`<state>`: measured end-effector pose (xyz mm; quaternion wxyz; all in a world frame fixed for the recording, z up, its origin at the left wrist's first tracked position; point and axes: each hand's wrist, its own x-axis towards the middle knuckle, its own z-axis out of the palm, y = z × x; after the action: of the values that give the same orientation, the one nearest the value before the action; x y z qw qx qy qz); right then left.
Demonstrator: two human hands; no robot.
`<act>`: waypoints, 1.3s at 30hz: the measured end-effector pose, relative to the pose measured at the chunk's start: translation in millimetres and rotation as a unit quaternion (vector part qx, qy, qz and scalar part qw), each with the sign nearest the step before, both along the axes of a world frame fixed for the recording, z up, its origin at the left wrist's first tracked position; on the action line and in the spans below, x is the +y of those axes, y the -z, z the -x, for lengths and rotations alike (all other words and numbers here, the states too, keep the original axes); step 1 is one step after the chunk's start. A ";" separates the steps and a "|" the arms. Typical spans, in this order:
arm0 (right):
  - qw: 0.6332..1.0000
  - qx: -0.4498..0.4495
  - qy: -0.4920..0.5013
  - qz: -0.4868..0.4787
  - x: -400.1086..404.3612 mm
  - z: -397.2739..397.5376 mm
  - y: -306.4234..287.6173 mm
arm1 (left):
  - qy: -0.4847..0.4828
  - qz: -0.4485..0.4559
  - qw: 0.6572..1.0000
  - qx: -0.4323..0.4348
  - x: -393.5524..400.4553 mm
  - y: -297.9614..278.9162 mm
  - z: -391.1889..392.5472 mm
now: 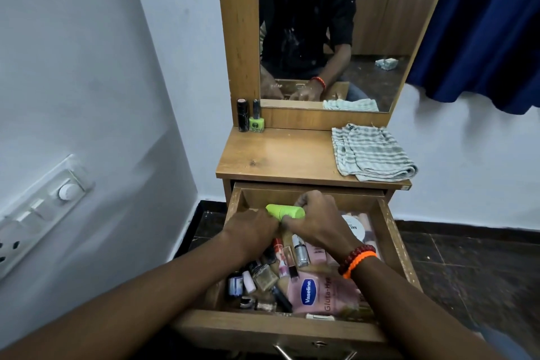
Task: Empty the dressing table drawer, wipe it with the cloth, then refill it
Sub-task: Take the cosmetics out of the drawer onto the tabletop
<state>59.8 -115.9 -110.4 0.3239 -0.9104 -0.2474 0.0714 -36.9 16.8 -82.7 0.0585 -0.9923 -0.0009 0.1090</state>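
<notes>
Both sets of fingers curl around a green tube (285,211): the right hand (317,221) grips one end, the left hand (251,228) pinches the other. Both forearms reach forward, wrists low over the open drawer (391,240), the tube held above the cosmetics crowded in it. The striped cloth (371,155) lies folded on the table (277,155), well apart from the fingers.

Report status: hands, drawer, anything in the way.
Both hands on green tube. Drawer open, still full. Cloth unused on top.
</notes>
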 end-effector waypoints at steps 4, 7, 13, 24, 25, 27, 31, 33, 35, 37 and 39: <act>0.999 -0.018 0.003 -0.045 -2.0 0.2 -5.6 | 0.120 -0.072 0.990 -0.015 3.3 2.9 0.4; 0.996 -0.036 0.003 -0.080 -3.1 3.5 -12.4 | 0.192 -0.122 0.973 -0.030 14.1 5.9 6.0; 0.986 -0.055 -0.031 -0.155 -6.0 9.4 -36.7 | 0.119 0.127 0.975 -0.139 27.3 -6.7 23.2; 0.955 -0.145 -0.064 -0.250 52.5 -51.6 -144.1 | -0.058 0.358 0.877 -0.315 109.6 -116.5 -43.3; 0.956 -0.158 -0.060 -0.241 59.7 -58.2 -148.0 | -0.062 0.348 0.881 -0.314 119.6 -118.0 -54.1; 0.959 -0.164 -0.053 -0.224 72.4 -70.4 -149.9 | -0.067 0.333 0.888 -0.308 134.2 -119.0 -71.6; 0.966 -0.141 -0.052 -0.211 83.8 -82.3 -131.0 | -0.060 0.332 0.895 -0.291 145.7 -104.1 -89.8; 0.967 -0.137 -0.051 -0.210 84.6 -84.2 -117.6 | -0.049 0.339 0.897 -0.280 147.4 -93.0 -93.6; 0.965 -0.135 -0.039 -0.222 84.5 -85.5 -109.2 | -0.042 0.341 0.898 -0.274 149.4 -86.0 -95.5; 0.964 -0.128 -0.034 -0.232 84.2 -86.3 -104.6 | -0.037 0.336 0.900 -0.274 151.9 -83.9 -96.3; 0.969 -0.123 -0.045 -0.209 83.1 -84.0 -95.8 | -0.029 0.331 0.902 -0.276 154.1 -82.4 -96.7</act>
<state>143.8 -32.9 -14.6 0.4707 -0.8120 -0.3355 -0.0805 59.9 170.9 -0.4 -0.2787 -0.9445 -0.0100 -0.1737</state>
